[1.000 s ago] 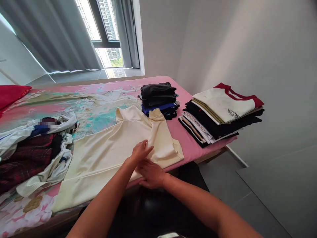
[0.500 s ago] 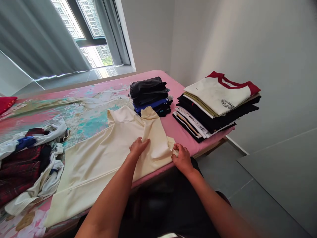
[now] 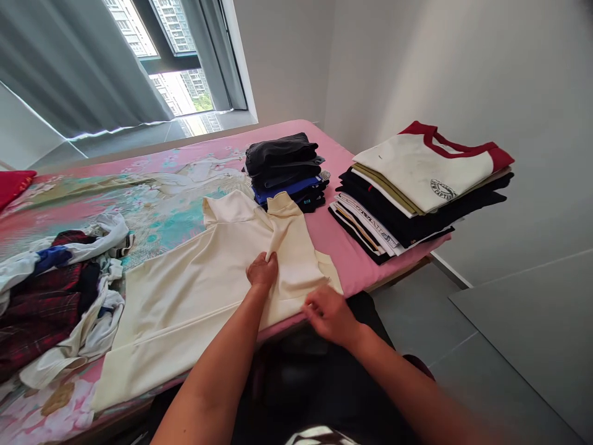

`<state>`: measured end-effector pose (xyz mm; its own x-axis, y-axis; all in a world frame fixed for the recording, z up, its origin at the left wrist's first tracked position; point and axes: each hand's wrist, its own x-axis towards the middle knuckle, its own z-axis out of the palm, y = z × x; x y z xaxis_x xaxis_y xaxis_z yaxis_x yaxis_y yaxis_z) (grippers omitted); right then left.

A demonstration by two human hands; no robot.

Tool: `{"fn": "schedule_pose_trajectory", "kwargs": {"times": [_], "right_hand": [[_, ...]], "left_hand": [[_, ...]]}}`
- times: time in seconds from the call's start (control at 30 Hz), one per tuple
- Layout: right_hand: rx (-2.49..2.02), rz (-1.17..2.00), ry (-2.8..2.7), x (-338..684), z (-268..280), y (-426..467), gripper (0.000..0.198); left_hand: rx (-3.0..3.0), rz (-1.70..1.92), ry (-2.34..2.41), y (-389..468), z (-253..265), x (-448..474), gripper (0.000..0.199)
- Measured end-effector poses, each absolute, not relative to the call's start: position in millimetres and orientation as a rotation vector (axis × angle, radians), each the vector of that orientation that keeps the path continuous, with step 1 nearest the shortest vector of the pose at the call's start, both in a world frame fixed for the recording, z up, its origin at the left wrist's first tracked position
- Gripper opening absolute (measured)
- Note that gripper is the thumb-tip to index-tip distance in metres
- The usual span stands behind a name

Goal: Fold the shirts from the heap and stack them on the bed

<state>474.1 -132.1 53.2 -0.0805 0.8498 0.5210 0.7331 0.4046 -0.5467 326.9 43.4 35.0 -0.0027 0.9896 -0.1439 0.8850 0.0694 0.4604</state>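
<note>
A cream long-sleeved top lies spread along the bed's near edge, its lower side turned in lengthwise. My left hand rests on its upper part, fingers closed round a raised fold of the cloth. At the near edge of the same garment is my right hand, slightly blurred, fingers curled in against the fabric edge. Part of the cream cloth sticks out just beyond the right hand's fingers.
A dark folded pile stands behind the top. To the right rises a taller stack of folded shirts, overhanging the bed edge. Rumpled clothes lie at the left on the floral bedsheet. A wall borders the right.
My left hand has closed on a fold of the cream top. My right hand has moved left and nearer along the edge. The view has shifted slightly.
</note>
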Motion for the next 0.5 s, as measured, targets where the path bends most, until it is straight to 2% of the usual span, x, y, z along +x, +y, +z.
{"fn": "schedule_pose_trajectory", "kwargs": {"times": [0.07,0.17,0.33,0.5], "right_hand": [[-0.993,0.255,-2.188,457,59,-119,0.011],[-0.696,0.271,-2.466,444,51,-93,0.023],[-0.717,0.264,-2.557,445,19,-70,0.046],[-0.768,0.286,-2.537,443,10,-74,0.046]], "left_hand": [[1.849,0.339,1.925,43,36,326,0.039],[1.82,0.333,1.901,44,39,324,0.038],[1.724,0.331,1.778,56,54,315,0.034],[1.542,0.439,1.496,86,79,329,0.022]]}}
